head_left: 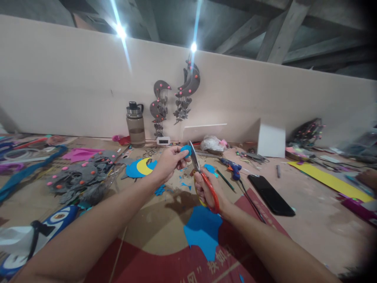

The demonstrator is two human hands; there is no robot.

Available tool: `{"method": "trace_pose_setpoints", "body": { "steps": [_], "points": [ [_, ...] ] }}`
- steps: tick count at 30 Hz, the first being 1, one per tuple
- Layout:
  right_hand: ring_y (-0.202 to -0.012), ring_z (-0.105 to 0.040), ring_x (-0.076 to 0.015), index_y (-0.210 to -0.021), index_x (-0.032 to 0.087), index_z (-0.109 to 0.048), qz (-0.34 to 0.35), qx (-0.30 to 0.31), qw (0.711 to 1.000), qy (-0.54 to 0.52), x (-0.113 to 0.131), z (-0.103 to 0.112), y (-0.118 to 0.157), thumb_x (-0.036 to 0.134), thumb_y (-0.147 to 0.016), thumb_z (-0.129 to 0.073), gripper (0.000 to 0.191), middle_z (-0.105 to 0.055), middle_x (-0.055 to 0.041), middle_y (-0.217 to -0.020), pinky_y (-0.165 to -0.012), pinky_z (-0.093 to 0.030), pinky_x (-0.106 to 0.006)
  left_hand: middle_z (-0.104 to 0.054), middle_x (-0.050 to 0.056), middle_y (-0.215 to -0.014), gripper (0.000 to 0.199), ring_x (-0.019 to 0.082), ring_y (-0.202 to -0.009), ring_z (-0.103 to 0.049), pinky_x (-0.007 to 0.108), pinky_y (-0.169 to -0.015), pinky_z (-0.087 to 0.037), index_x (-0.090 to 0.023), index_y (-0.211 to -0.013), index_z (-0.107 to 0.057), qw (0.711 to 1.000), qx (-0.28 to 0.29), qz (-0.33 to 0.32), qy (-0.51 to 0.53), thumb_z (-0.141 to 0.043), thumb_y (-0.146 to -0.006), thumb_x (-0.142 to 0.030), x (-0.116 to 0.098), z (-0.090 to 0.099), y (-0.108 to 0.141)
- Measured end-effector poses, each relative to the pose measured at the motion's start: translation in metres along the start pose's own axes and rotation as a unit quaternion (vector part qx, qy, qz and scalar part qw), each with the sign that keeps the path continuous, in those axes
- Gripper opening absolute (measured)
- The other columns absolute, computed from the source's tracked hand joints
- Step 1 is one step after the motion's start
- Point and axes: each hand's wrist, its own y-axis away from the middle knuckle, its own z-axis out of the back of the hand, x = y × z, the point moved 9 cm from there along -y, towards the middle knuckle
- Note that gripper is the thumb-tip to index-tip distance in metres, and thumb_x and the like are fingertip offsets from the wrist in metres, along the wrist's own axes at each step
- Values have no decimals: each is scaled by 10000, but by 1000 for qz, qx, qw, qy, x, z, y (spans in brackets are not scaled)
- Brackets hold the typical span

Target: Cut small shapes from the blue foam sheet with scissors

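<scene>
Between the fingertips of my left hand [172,163] is a small piece of blue felt [185,151], its edge beside the scissor blades. Wrapped round the handles of red-and-yellow scissors [210,191] is my right hand [207,189], with the blades pointing up and away. A larger blue felt sheet [204,232] with a cut, uneven outline lies below my right hand. Small blue offcuts [160,190] are scattered under my hands. Left of them rests a blue felt shape with a yellow crescent [144,166] on top.
A water bottle [136,127] stands against the wall under hanging grey moon ornaments [188,84]. To the right lie a green pencil [226,181], a blue glue gun [234,169] with its cord, and a black phone [271,195]. Grey felt pieces [85,173] pile up at left. Another person's hand [370,177] shows far right.
</scene>
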Motion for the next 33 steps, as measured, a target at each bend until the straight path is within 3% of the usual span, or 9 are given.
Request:
{"method": "trace_pose_setpoints", "body": {
  "steps": [21, 33],
  "points": [
    [-388, -340, -57, -777, 230, -417, 37, 9, 998, 47, -2, 5, -6, 526, -818, -649, 379, -389, 85, -542, -344, -286, -170, -547, -19, -559, 278, 34, -414, -371, 179, -421, -229, -141, -717, -576, 999, -33, -11, -18, -753, -719, -356, -10, 10, -1],
    [-391, -340, -71, -775, 233, -413, 33, -10, 997, 73, 2, 5, -2, 580, -815, -623, 408, -384, 78, -548, -291, -299, -175, -505, -31, -559, 318, 27, -433, -349, 174, -429, -215, -130, -720, -590, 999, -36, -7, -6, -784, -686, -378, -11, 12, -2]
  ]
}}
